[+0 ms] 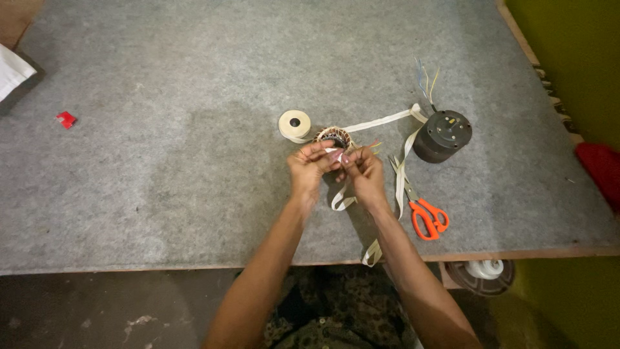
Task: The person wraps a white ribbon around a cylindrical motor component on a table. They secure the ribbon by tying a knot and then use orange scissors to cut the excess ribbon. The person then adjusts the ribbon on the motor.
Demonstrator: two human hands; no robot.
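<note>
Mid-counter [161, 161]: left hand [309, 169] and right hand [363, 173] pinch cream tape [378, 121] at the wound stator [334, 136], fingers closed, probably keeping the strip taut; tape roll [294, 124] just beside, scissors [423, 210] near.

The bench [161, 161] was covered with grey felt, matt and a little rough, and its edge was bare wood. The tape [378, 121] looked like pale woven cloth, also on the roll [294, 124]. The scissors [423, 212] had glossy orange plastic handles and metal blades. The motor [443, 136] had a dark, dull metal case.
</note>
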